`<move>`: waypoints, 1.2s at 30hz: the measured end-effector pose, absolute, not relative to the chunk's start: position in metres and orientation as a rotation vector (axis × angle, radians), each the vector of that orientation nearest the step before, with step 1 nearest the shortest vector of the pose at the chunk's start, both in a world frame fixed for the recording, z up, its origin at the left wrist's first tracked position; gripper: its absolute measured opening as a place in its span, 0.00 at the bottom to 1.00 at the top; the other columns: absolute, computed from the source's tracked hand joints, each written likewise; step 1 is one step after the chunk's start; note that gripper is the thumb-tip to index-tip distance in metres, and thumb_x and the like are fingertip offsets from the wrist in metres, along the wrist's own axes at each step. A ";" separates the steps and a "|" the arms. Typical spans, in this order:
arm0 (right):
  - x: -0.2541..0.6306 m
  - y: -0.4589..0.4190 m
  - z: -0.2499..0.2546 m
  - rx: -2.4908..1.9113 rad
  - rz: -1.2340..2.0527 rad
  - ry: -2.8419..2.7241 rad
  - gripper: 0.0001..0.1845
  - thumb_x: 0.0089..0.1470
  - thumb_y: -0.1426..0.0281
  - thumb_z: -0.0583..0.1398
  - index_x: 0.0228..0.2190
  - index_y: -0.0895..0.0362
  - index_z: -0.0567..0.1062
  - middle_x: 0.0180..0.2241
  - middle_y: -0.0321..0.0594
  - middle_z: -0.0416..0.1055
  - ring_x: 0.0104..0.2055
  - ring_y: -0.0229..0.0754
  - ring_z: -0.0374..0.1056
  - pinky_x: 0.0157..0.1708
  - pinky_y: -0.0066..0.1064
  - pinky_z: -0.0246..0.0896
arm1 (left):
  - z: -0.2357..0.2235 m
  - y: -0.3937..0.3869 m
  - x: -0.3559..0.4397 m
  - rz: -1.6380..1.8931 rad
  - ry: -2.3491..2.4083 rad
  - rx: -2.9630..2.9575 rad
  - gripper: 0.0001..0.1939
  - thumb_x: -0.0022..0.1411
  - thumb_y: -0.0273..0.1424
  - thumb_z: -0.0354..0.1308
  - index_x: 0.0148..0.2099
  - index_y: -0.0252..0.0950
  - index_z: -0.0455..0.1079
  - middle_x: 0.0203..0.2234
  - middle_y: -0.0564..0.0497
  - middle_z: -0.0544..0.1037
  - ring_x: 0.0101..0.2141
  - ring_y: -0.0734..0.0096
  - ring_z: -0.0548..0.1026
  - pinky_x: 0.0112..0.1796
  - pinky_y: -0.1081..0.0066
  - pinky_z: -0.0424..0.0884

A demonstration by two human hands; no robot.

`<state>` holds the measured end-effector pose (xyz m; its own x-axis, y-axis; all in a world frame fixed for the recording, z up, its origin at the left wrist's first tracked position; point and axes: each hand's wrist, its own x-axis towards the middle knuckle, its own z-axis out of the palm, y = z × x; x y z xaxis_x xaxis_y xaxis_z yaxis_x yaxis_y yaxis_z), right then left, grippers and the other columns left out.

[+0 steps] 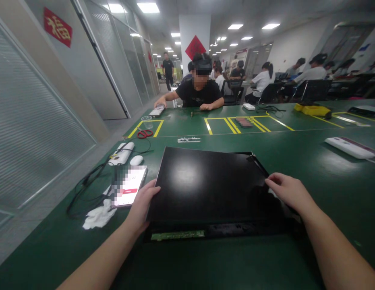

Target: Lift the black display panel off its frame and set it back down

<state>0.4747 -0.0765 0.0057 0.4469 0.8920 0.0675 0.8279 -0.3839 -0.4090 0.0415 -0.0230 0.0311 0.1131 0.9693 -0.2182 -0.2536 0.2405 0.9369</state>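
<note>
A glossy black display panel (pixel 205 187) lies between my hands, slightly askew over a black frame (pixel 241 229). My left hand (pixel 144 200) is closed on the panel's left edge, thumb on top and fingers partly hidden beneath. At the right edge, my right hand (pixel 288 191) pinches the panel between thumb and fingers, with the fingertips out of sight. Along the near side of the frame shows a narrow green circuit board (pixel 178 235). The frame's far right corner sticks out from under the panel.
Left of the panel lie a lit phone (pixel 133 187), a crumpled tissue (pixel 99 215), a white mouse (pixel 136 160) and black cables (pixel 87 181). Red scissors (pixel 145 133) and a clear cup (pixel 147 122) stand farther off. A white device (pixel 352 148) rests right. A person (pixel 199 90) sits opposite.
</note>
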 end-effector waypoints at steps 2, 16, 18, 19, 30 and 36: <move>0.475 -0.076 0.005 -2.312 0.241 -1.460 0.16 0.53 0.56 0.56 0.30 0.51 0.80 0.31 0.41 0.79 0.33 0.48 0.72 0.31 0.35 0.59 | 0.029 -0.023 0.041 1.096 1.065 0.877 0.23 0.48 0.34 0.67 0.48 0.34 0.78 0.32 0.48 0.84 0.35 0.54 0.81 0.34 0.65 0.73; 0.477 -0.076 0.004 -2.323 0.259 -1.470 0.16 0.54 0.56 0.56 0.31 0.51 0.80 0.32 0.42 0.79 0.33 0.49 0.73 0.30 0.36 0.61 | 0.036 -0.028 0.048 1.173 1.091 0.853 0.38 0.48 0.35 0.71 0.62 0.37 0.70 0.41 0.46 0.85 0.38 0.53 0.83 0.37 0.66 0.76; 0.478 -0.076 0.003 -2.329 0.255 -1.466 0.16 0.54 0.56 0.56 0.31 0.51 0.80 0.32 0.42 0.79 0.33 0.49 0.73 0.30 0.36 0.61 | 0.035 -0.027 0.047 1.168 1.094 0.849 0.39 0.48 0.34 0.73 0.63 0.38 0.69 0.41 0.45 0.85 0.38 0.54 0.83 0.37 0.67 0.77; 0.478 -0.076 0.003 -2.329 0.253 -1.469 0.16 0.54 0.56 0.56 0.31 0.51 0.80 0.32 0.42 0.79 0.34 0.49 0.73 0.31 0.36 0.61 | 0.034 -0.027 0.046 1.160 1.089 0.851 0.39 0.48 0.34 0.73 0.63 0.38 0.70 0.42 0.45 0.85 0.39 0.54 0.83 0.36 0.68 0.77; 0.478 -0.076 0.003 -2.312 0.260 -1.433 0.16 0.53 0.56 0.56 0.29 0.50 0.79 0.31 0.41 0.78 0.34 0.49 0.73 0.31 0.36 0.60 | 0.028 -0.020 0.041 1.110 1.064 0.833 0.41 0.46 0.32 0.73 0.63 0.38 0.68 0.37 0.46 0.85 0.32 0.54 0.83 0.33 0.65 0.78; 0.469 -0.075 0.020 -2.083 0.357 -1.279 0.11 0.48 0.58 0.61 0.28 0.51 0.78 0.30 0.42 0.77 0.33 0.48 0.70 0.30 0.35 0.60 | 0.033 -0.020 0.042 1.077 1.114 0.826 0.39 0.46 0.29 0.70 0.62 0.38 0.68 0.34 0.47 0.85 0.33 0.52 0.83 0.30 0.65 0.77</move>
<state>0.4687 -0.0752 0.0197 0.4849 0.8682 0.1051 0.6884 -0.3048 -0.6581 0.0424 -0.0201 0.0327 0.0776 0.9562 -0.2821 -0.2498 0.2926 0.9230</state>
